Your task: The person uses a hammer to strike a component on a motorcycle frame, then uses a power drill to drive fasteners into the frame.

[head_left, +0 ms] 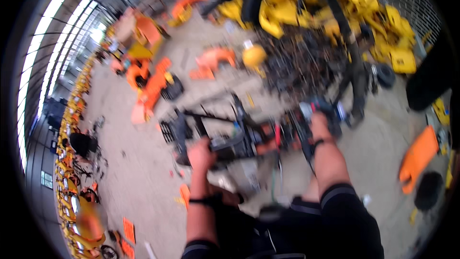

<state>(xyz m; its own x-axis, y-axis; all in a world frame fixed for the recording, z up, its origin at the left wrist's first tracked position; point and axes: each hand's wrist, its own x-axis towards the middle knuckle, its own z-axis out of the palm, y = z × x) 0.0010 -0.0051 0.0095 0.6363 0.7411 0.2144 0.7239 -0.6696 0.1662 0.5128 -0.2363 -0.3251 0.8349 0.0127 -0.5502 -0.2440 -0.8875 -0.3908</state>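
In front of me lies a dark scooter-like frame (215, 151) with black bars and brackets, blurred by motion. My left hand (201, 154) is closed on the near left part of this frame. My right hand (319, 123) is at the frame's right end, closed on a dark object (330, 112) with blue and red patches, too smeared to name. A thin red piece (278, 135) stands among dark parts between my hands. Dark bands circle both wrists.
A heap of dark metal parts (299, 62) lies beyond the frame, with yellow panels (287, 7) piled behind it. Orange panels (155, 86) lie at far left, another orange panel (419, 158) at right. A row of yellow vehicles (72, 163) lines the left side.
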